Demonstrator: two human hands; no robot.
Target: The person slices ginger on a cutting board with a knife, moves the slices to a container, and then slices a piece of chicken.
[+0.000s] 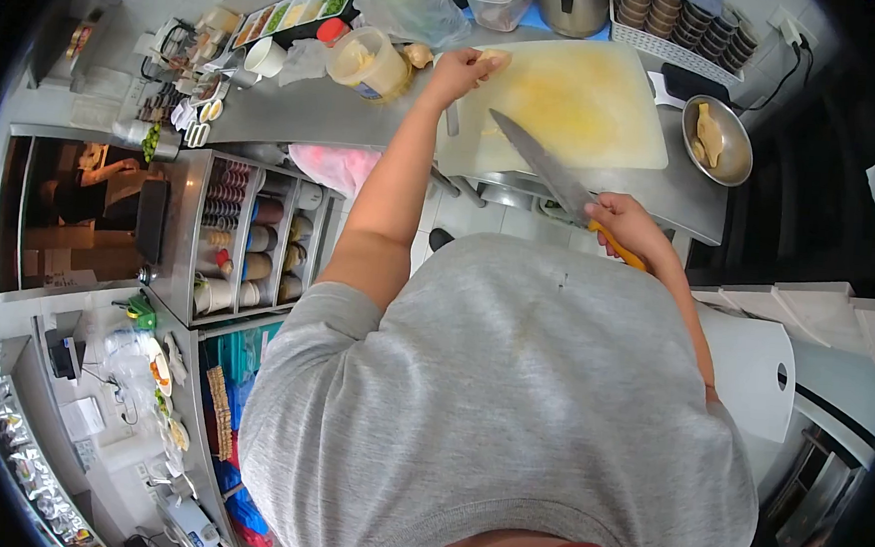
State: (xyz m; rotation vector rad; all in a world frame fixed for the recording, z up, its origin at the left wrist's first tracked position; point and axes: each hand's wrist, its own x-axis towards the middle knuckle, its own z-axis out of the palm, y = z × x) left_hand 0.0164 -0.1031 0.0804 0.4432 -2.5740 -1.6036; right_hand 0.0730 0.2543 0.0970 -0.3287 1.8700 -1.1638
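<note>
My left hand (460, 76) is closed on a pale yellowish piece of food (495, 59) at the upper left edge of the cutting board (618, 104). My right hand (629, 228) grips a large kitchen knife (544, 165) by its orange handle. The blade points up and left, over the board's near edge. Yellow stains mark the board. A plastic tub (368, 64) with pale pieces inside stands left of my left hand, and a knobbly tan piece (418, 55) lies between them. To the right, a metal bowl (733, 163) holds yellowish pieces that look like meat.
Behind the board are a metal pitcher (574, 6), a clear container (499, 2) and a white basket (672, 49) of stacked small cups. A plastic bag (404, 6) and a tray of ingredients (293, 14) lie at the back left. Stocked shelves (250, 232) stand left.
</note>
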